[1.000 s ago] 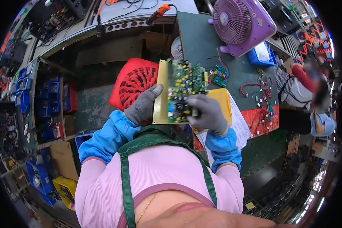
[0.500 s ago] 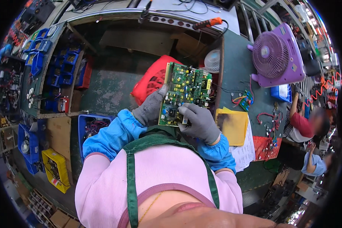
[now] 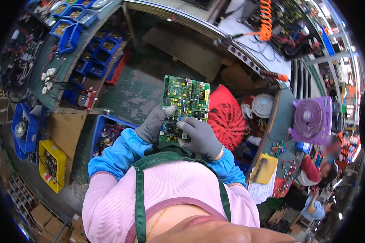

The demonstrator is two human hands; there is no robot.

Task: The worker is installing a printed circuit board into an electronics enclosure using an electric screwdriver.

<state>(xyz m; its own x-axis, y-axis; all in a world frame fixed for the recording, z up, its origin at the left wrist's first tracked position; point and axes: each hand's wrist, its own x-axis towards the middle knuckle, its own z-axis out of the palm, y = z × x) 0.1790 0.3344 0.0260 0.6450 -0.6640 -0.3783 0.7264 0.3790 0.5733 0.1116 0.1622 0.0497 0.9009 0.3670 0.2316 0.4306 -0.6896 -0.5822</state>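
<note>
A green circuit board [image 3: 175,88], crowded with small yellow, black and blue parts, is held upright in front of my chest. My left hand [image 3: 152,124], in a grey glove, grips its left edge, with the thumb lying over the face. My right hand [image 3: 202,137], gloved alike, is closed at the board's lower right. Its fingertips rest at a blue part and dark parts there; the fingers hide much of that corner. Just behind the board's right side is a red round seat or cover [image 3: 227,121] with a slotted pattern.
On the left are blue bins [image 3: 69,37] of small parts, a blue crate [image 3: 99,131] of wired pieces and a yellow crate [image 3: 62,162]. To the right, a bench carries a purple fan [image 3: 312,119], a yellow envelope [image 3: 265,168] and papers. Co-workers sit beyond it.
The whole view has turned, so the bench, fan and red seat appear farther right and lower. The board now stands left of the red seat. Both hands keep nearly the same hold.
</note>
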